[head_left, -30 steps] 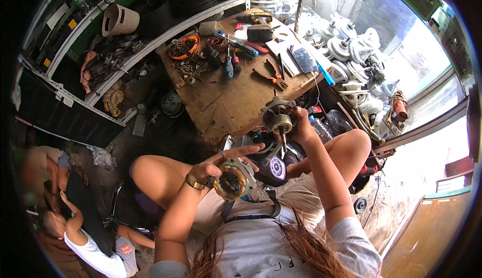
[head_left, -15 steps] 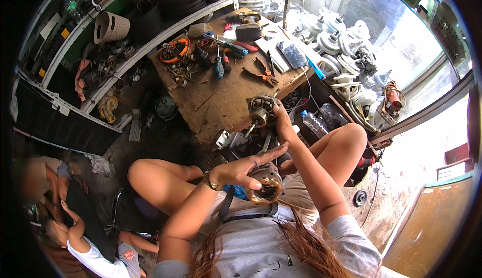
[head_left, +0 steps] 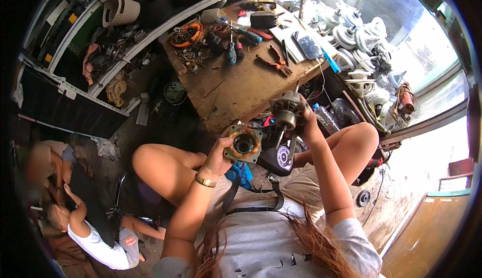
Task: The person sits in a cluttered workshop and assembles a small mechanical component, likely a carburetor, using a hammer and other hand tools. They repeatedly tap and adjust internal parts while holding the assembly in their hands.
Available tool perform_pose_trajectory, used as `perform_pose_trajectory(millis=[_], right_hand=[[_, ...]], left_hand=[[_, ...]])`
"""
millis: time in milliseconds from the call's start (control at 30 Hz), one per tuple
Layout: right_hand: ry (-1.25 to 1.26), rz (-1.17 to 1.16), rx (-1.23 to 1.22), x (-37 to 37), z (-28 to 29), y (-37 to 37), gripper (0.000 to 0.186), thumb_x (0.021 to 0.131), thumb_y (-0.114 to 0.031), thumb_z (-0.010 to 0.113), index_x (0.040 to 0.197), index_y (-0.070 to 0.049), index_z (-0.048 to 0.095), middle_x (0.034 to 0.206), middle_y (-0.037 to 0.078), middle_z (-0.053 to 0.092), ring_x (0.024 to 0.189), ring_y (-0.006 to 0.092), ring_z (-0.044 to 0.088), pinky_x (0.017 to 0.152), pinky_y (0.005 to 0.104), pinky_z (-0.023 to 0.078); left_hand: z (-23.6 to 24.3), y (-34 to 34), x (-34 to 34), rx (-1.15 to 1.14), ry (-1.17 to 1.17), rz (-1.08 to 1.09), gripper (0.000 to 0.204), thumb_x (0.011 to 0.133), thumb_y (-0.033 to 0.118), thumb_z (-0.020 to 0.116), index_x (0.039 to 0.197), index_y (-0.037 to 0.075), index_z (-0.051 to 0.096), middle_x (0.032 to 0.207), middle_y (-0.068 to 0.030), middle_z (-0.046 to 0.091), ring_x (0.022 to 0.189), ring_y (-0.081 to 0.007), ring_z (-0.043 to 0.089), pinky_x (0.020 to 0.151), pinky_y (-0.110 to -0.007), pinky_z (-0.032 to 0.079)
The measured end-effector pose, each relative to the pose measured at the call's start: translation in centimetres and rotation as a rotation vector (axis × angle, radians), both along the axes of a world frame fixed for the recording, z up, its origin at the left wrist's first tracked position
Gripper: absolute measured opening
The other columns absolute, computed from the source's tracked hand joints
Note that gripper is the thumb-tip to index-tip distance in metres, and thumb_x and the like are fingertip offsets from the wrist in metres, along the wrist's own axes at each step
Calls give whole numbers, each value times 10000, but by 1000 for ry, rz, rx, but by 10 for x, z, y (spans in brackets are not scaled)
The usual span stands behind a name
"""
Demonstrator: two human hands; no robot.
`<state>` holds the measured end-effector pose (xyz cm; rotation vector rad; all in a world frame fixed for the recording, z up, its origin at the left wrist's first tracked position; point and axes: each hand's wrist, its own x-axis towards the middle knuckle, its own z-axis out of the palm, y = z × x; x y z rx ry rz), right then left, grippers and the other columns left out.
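Note:
My left hand point(head_left: 219, 157) grips a motor stator point(head_left: 244, 144), a squarish grey metal body with copper windings around a dark round opening. The opening faces up toward me. To its right, my right hand point(head_left: 307, 122) is closed around a motor end cover with its rotor point(head_left: 286, 108); a thin shaft points down from it. A flat grey metal bar point(head_left: 292, 148) hangs below the right hand; whether the fingers hold it is hidden. The two motor parts are apart. Beneath them, between my legs, is a black device point(head_left: 275, 161) with a round marked face.
Ahead stands a wooden table point(head_left: 211, 97) bearing orange-handled pliers point(head_left: 275, 62), screwdrivers point(head_left: 232, 53), a phone point(head_left: 307, 45) and loose wires. White fan motors point(head_left: 354, 32) are piled at the far right. A plastic bottle point(head_left: 326, 119) lies beside the table. Two people point(head_left: 95, 243) are at lower left.
My left hand has moved left and up, tilting the stator's opening toward me. My right hand, with the end cover and rotor, has shifted right. The black device shows more fully.

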<state>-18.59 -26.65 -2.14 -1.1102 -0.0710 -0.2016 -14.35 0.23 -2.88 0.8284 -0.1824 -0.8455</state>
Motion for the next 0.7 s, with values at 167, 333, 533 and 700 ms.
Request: perform_pose_trajectory(millis=[167, 333, 533, 700], right_hand=[[11, -20, -87, -19, 4, 19, 1052, 860, -510, 696, 1531, 43, 104, 1436, 187, 404, 1360, 259, 385, 1134, 350, 269], [-22, -50, -300, -30, 26, 42, 1156, 747, -555, 804, 1490, 32, 142, 1408, 190, 386, 1336, 255, 382, 1107, 357, 301], [-139, -146, -679, -31, 22, 60, 1095, 608, -471, 907, 1366, 18, 286, 1279, 225, 522, 1160, 367, 563, 1005, 416, 427], [-72, -100, -804, -36, 25, 69, 1177, 596, -545, 910, 1396, 15, 254, 1308, 175, 430, 1194, 281, 485, 1026, 381, 385]], left_hand=[[-2, 12, -1, 65, -51, 34, 605, 866, 342, 628, 1353, 10, 489, 1314, -136, 586, 1194, -216, 587, 1037, -365, 474], [11, 28, -4, 144, -95, 11, 602, 853, 315, 649, 1336, -3, 480, 1293, -162, 595, 1163, -233, 613, 1012, -363, 502], [20, 40, -7, 236, -88, 22, 552, 863, 257, 666, 1315, -6, 487, 1260, -127, 614, 1152, -192, 614, 988, -338, 512], [26, 39, -12, 277, -79, 71, 458, 883, 171, 624, 1305, 23, 524, 1225, -92, 635, 1129, -149, 598, 1009, -302, 460]])
